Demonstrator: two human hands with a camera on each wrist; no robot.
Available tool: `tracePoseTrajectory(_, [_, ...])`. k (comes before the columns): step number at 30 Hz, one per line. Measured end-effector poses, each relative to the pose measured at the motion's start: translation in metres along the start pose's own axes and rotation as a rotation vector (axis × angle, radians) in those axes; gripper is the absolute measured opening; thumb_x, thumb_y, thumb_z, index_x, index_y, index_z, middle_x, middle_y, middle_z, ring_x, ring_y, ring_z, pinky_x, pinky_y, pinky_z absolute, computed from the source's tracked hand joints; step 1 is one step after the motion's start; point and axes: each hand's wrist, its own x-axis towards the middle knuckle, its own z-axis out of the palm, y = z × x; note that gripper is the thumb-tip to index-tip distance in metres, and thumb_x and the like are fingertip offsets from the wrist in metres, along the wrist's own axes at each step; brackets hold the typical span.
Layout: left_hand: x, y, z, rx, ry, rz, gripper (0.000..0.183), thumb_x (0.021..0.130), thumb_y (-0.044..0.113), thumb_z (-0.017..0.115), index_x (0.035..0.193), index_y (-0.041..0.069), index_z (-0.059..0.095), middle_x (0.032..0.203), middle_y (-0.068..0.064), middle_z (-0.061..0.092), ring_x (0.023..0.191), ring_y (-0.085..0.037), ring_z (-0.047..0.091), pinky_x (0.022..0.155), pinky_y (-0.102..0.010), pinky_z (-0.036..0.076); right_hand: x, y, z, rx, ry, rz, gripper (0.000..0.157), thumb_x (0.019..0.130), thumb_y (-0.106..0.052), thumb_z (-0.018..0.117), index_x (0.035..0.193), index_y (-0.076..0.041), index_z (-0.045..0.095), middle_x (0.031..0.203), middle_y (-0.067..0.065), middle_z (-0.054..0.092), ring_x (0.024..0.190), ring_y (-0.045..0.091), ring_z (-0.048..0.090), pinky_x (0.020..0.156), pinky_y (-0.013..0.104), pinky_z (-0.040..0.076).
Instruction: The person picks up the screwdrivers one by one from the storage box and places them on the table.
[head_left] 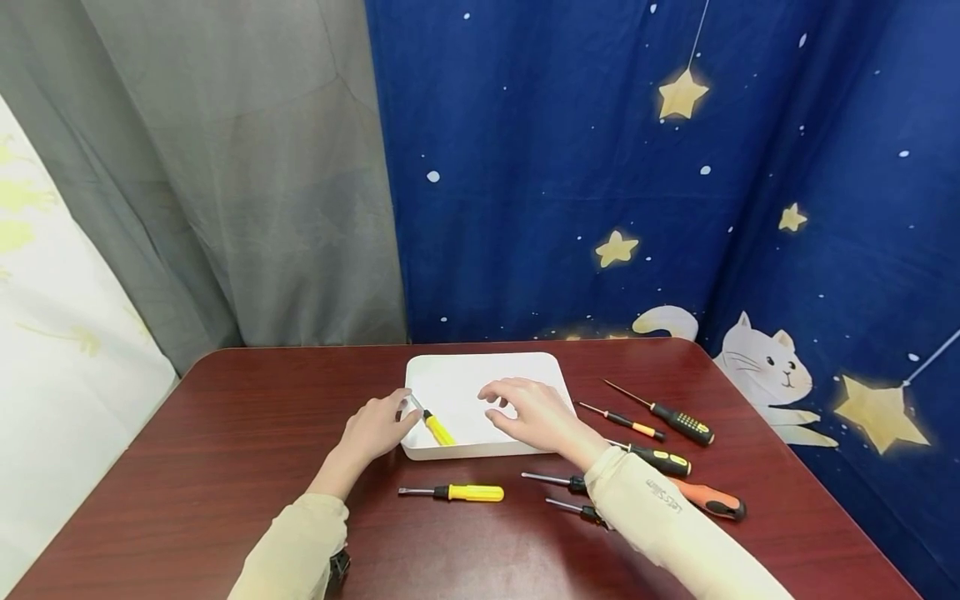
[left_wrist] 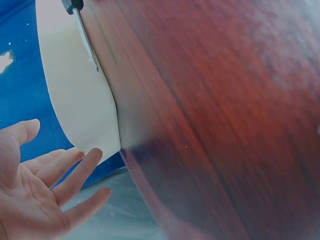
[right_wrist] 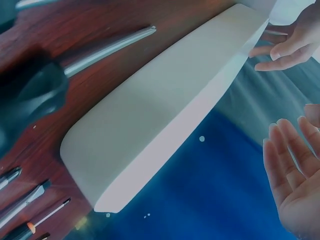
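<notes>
A shallow white tray [head_left: 487, 457] stands on the table. One yellow screwdriver [head_left: 438, 429] lies in its left part, tip toward the left hand. My left hand [head_left: 375, 431] is at the tray's left edge, fingers spread and holding nothing; the left wrist view shows its fingertips by the tray wall [left_wrist: 82, 95], contact unclear. My right hand [head_left: 536, 412] hovers over the right half of the tray. Its fingers [right_wrist: 282, 150] are loosely extended, with nothing in them. Another yellow screwdriver [head_left: 468, 493] lies on the table before the tray.
Right of the tray lie several screwdrivers, among them a black-and-yellow one [head_left: 682, 423], a thin orange-and-black one [head_left: 637, 427] and an orange-handled one [head_left: 712, 498]. The right sleeve [head_left: 660, 512] partly covers some. Curtains [head_left: 555, 167] hang behind the brown table [head_left: 262, 433].
</notes>
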Motion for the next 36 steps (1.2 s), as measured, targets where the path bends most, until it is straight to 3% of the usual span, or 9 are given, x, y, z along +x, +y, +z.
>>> tracePoseTrajectory(20, [-0.001, 0.002, -0.001, 0.002, -0.006, -0.01, 0.049, 0.084, 0.035, 0.052, 0.123, 0.005, 0.05, 0.107, -0.011, 0.06, 0.093, -0.027, 0.056, 0.068, -0.047, 0.043, 0.024, -0.002, 0.039, 0.036, -0.094, 0.065, 0.021, 0.082, -0.021, 0.059, 0.102, -0.015, 0.061, 0.094, -0.003, 0.063, 0.08, 0.011, 0.057, 0.066, 0.027, 0.044])
tracePoseTrajectory(36, [-0.001, 0.001, 0.0, -0.002, 0.015, 0.009, 0.047, 0.084, 0.033, 0.053, 0.122, 0.005, 0.051, 0.105, -0.011, 0.061, 0.091, -0.027, 0.057, 0.066, -0.047, 0.044, 0.037, -0.006, 0.068, -0.017, -0.197, 0.092, 0.024, 0.08, -0.023, 0.062, 0.102, -0.016, 0.061, 0.09, -0.003, 0.062, 0.077, 0.008, 0.056, 0.064, 0.026, 0.044])
